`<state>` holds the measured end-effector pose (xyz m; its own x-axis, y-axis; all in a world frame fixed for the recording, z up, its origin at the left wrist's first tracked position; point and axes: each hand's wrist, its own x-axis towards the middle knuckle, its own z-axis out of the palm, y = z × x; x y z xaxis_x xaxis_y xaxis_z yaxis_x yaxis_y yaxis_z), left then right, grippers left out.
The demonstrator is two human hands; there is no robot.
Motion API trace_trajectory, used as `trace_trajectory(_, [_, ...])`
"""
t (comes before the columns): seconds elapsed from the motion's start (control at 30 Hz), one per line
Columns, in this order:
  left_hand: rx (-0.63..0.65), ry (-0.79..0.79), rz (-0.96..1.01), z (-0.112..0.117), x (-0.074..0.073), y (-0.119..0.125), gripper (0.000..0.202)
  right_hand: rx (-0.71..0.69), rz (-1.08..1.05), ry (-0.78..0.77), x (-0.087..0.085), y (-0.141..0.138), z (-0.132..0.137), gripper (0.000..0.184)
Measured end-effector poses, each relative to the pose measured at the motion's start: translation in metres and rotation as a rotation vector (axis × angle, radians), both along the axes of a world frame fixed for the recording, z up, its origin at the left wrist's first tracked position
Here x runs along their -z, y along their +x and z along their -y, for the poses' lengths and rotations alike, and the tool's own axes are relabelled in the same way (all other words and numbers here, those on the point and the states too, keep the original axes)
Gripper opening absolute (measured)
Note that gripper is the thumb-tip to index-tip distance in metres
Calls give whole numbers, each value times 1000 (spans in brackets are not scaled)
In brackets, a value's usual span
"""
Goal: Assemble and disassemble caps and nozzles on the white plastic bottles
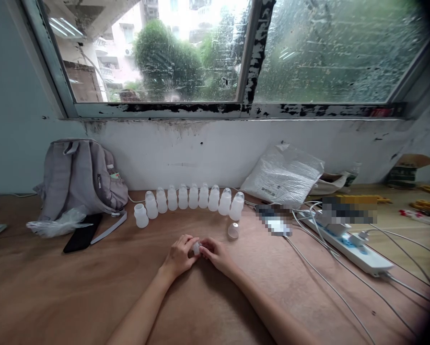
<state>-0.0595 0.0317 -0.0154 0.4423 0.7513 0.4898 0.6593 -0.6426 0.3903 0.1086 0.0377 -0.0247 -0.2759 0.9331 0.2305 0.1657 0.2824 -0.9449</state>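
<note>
My left hand [180, 255] is closed around a small white ribbed collar [196, 248], which looks like a baby bottle's screw ring. From the other side, the fingertips of my right hand [215, 253] pinch the same piece; any smaller part between them is hidden. Beyond my hands, several frosted white baby bottles with clear caps [193, 196] stand upright in a curved row. At the row's left end is an uncapped baby bottle [141, 216] with an open neck. A loose clear cap [233, 231] rests on the table just beyond my right hand.
A grey backpack [81, 177], a crumpled plastic bag [60, 223] and a black phone-like slab [81, 237] lie left. On the right are a silvery mailing bag [283, 175], a white power strip [366, 256] and loose cables [322, 287]. A wall and window [186, 62] rise behind.
</note>
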Motion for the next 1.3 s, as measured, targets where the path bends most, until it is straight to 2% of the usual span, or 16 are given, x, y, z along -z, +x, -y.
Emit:
trace_trajectory(0.17, [-16,-42,12,2,-2,2,37,35,-1,6,3,-1,-1,23])
trace_trajectory(0.3, [-2,-66,21,3,-4,1,36,9,-12,-35,4,-2,-3,23])
trace_trajectory(0.47, [-58,-84,15,-6,-2,-13,39,72,-45,-72,2,1,-4,24])
trace_trajectory(0.57, [-191,-76,61,-18,5,-31,38,154,-83,-80,0,2,-4,31])
trace_trajectory(0.7, [-457,-76,76,-32,13,-55,36,173,-41,-50,-1,1,-3,31])
trace_trajectory(0.83, [-712,-100,-30,-34,15,-67,31,173,22,-25,1,2,-4,27])
trace_trajectory(0.97, [-846,-120,-80,-33,13,-71,37,173,49,-18,3,2,-5,27])
trace_trajectory(1.13, [-800,-165,-16,-35,11,-74,38,231,32,-24,6,-1,-12,28])
trace_trajectory(1.3, [-762,-181,-8,-35,10,-75,29,297,-5,-33,0,-13,-34,26])
